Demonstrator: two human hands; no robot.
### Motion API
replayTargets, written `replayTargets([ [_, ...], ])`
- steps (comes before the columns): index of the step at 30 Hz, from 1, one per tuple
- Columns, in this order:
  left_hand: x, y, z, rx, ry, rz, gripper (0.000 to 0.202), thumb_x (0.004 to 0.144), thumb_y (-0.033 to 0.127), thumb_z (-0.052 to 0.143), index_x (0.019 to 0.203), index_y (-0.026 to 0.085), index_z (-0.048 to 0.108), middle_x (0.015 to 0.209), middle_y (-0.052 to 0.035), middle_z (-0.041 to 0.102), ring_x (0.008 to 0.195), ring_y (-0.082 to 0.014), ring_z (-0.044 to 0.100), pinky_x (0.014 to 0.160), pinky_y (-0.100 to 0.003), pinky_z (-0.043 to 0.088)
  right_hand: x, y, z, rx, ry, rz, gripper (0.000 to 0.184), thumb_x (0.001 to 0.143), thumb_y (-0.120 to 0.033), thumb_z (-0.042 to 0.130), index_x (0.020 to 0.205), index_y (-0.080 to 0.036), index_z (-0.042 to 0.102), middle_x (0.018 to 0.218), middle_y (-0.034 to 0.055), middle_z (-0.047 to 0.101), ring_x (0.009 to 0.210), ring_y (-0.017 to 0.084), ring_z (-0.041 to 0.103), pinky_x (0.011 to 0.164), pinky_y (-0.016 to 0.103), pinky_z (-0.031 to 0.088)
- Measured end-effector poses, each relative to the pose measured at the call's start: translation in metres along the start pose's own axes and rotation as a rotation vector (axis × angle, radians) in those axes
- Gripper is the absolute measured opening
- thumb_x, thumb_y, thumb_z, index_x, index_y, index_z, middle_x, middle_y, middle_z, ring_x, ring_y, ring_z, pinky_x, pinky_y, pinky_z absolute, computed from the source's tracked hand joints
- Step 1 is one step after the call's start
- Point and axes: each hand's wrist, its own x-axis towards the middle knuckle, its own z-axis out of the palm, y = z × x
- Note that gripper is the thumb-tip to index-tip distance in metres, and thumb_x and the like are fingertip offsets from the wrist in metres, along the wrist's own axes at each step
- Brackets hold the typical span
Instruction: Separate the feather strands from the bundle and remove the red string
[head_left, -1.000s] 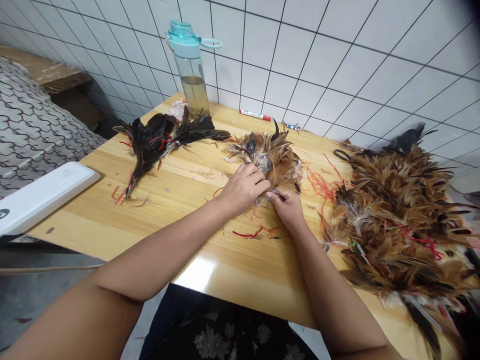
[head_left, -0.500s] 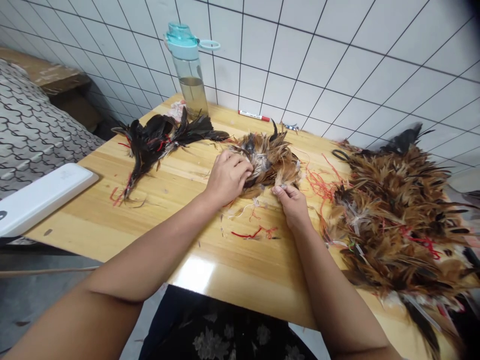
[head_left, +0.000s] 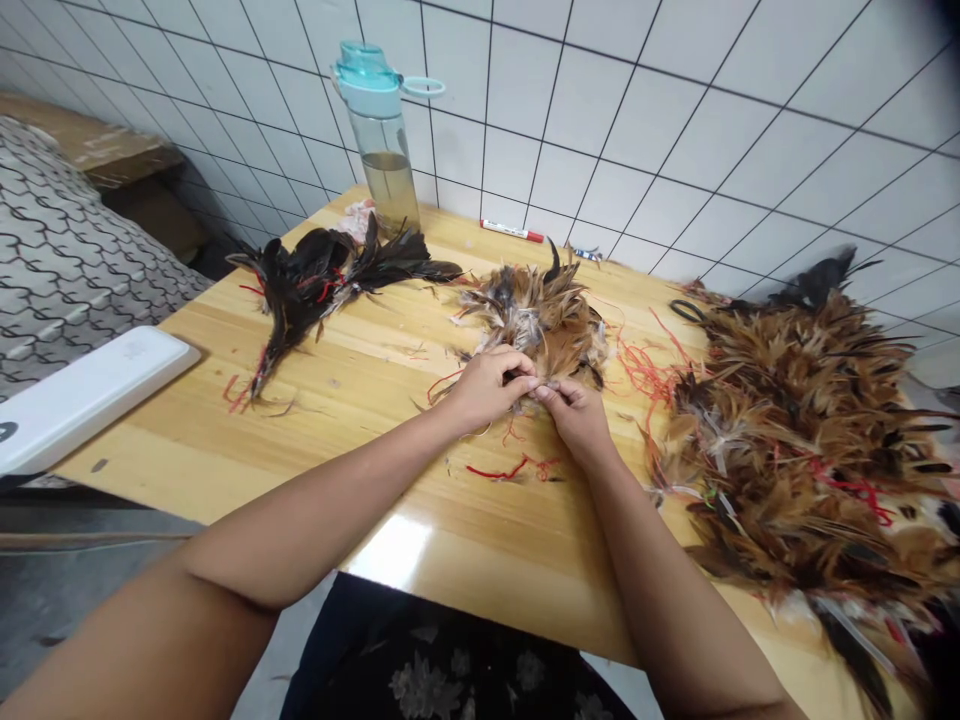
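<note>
A small heap of brown feathers [head_left: 544, 315] lies in the middle of the wooden table [head_left: 352, 450]. My left hand [head_left: 487, 385] and my right hand [head_left: 574, 410] meet at the heap's near edge, fingertips pinched together on feathers there. What exactly sits between the fingers is too small to make out. Loose red threads [head_left: 510, 468] lie on the wood just in front of both hands.
A big pile of brown feathers [head_left: 802, 440] covers the table's right side. Dark feathers [head_left: 315, 275] lie at the left, a water bottle [head_left: 382, 140] and a red marker [head_left: 510, 231] stand by the tiled wall. A white flat device [head_left: 82, 390] rests off the left edge.
My left hand has come back from the left side of the heap toward me and now meets my right hand at the near edge. The right hand has barely shifted.
</note>
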Motion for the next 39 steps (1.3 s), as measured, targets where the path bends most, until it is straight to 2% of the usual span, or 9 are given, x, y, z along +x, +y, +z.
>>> replayTargets([
  [3, 0.001, -0.001, -0.004, -0.028, 0.000, -0.005, 0.008, 0.082, 0.020, 0.059, 0.079, 0.016, 0.065, 0.080, -0.0005, 0.065, 0.077, -0.0129, 0.058, 0.073, -0.027, 0.046, -0.001, -0.002, 0.000, 0.006, 0.001, 0.002, 0.022, 0.073, -0.037, 0.061, 0.063, -0.018, 0.066, 0.062, 0.0003, 0.059, 0.062, 0.014, 0.052, 0.062, 0.028, 0.040],
  [6, 0.002, -0.005, -0.011, 0.010, 0.114, 0.028, 0.012, 0.085, 0.021, 0.054, 0.087, 0.017, 0.066, 0.086, -0.0017, 0.066, 0.084, -0.0145, 0.059, 0.079, -0.029, 0.046, -0.001, -0.003, 0.000, 0.044, 0.080, 0.073, 0.024, 0.073, -0.039, 0.062, 0.064, -0.017, 0.064, 0.061, -0.0006, 0.058, 0.060, 0.013, 0.049, 0.061, 0.027, 0.040],
  [10, 0.005, -0.012, -0.023, 0.224, 0.292, 0.088, 0.014, 0.085, 0.017, 0.052, 0.088, 0.018, 0.066, 0.093, -0.0037, 0.067, 0.096, -0.0187, 0.056, 0.090, -0.036, 0.043, -0.001, -0.003, 0.000, 0.125, 0.195, 0.142, 0.026, 0.075, -0.042, 0.060, 0.072, -0.017, 0.067, 0.066, 0.0008, 0.063, 0.063, 0.014, 0.051, 0.063, 0.028, 0.041],
  [13, 0.006, -0.015, -0.028, 0.348, 0.328, 0.152, 0.015, 0.085, 0.016, 0.052, 0.088, 0.019, 0.066, 0.095, -0.0047, 0.067, 0.099, -0.0207, 0.054, 0.092, -0.039, 0.041, -0.001, -0.003, 0.000, 0.137, 0.225, 0.139, 0.026, 0.076, -0.042, 0.060, 0.073, -0.017, 0.067, 0.068, 0.0017, 0.065, 0.063, 0.015, 0.052, 0.064, 0.029, 0.042],
  [21, 0.003, -0.022, -0.028, 0.494, 0.215, 0.138, 0.034, 0.086, 0.012, 0.045, 0.114, 0.019, 0.060, 0.114, -0.0078, 0.064, 0.103, -0.0230, 0.055, 0.087, -0.039, 0.041, -0.002, -0.002, 0.001, 0.019, 0.213, 0.093, 0.026, 0.078, -0.041, 0.058, 0.071, -0.018, 0.067, 0.067, 0.0022, 0.065, 0.065, 0.016, 0.053, 0.063, 0.028, 0.042],
  [26, -0.001, -0.010, -0.029, 0.591, 0.262, 0.255, 0.023, 0.088, 0.021, 0.048, 0.101, 0.022, 0.067, 0.102, -0.0073, 0.065, 0.098, -0.0255, 0.049, 0.085, -0.042, 0.038, -0.002, -0.002, 0.001, -0.016, 0.196, 0.072, 0.026, 0.078, -0.041, 0.057, 0.069, -0.018, 0.065, 0.064, 0.0019, 0.063, 0.062, 0.015, 0.051, 0.061, 0.028, 0.041],
  [29, -0.004, -0.006, -0.024, 0.590, 0.156, 0.330, 0.018, 0.088, 0.028, 0.052, 0.089, 0.021, 0.069, 0.091, -0.0072, 0.063, 0.091, -0.0244, 0.046, 0.082, -0.042, 0.038, -0.002, -0.002, 0.000, -0.026, 0.190, 0.068, 0.025, 0.078, -0.040, 0.057, 0.070, -0.018, 0.066, 0.064, 0.0017, 0.064, 0.060, 0.015, 0.051, 0.059, 0.028, 0.040],
  [33, -0.007, -0.008, -0.011, 0.623, 0.026, 0.309, 0.017, 0.084, 0.032, 0.059, 0.086, 0.018, 0.069, 0.087, -0.0088, 0.060, 0.089, -0.0246, 0.046, 0.079, -0.041, 0.039, -0.002, -0.002, 0.001, -0.030, 0.186, 0.059, 0.025, 0.078, -0.040, 0.057, 0.071, -0.018, 0.066, 0.065, 0.0020, 0.065, 0.060, 0.015, 0.051, 0.059, 0.028, 0.041],
  [39, -0.007, -0.010, 0.001, 0.666, -0.013, 0.288, 0.021, 0.089, 0.023, 0.048, 0.080, 0.016, 0.065, 0.083, -0.0103, 0.058, 0.084, -0.0234, 0.046, 0.078, -0.040, 0.040, -0.002, 0.000, 0.002, -0.068, 0.191, 0.031, 0.025, 0.078, -0.040, 0.057, 0.070, -0.018, 0.066, 0.064, 0.0016, 0.063, 0.059, 0.014, 0.050, 0.058, 0.027, 0.040],
])
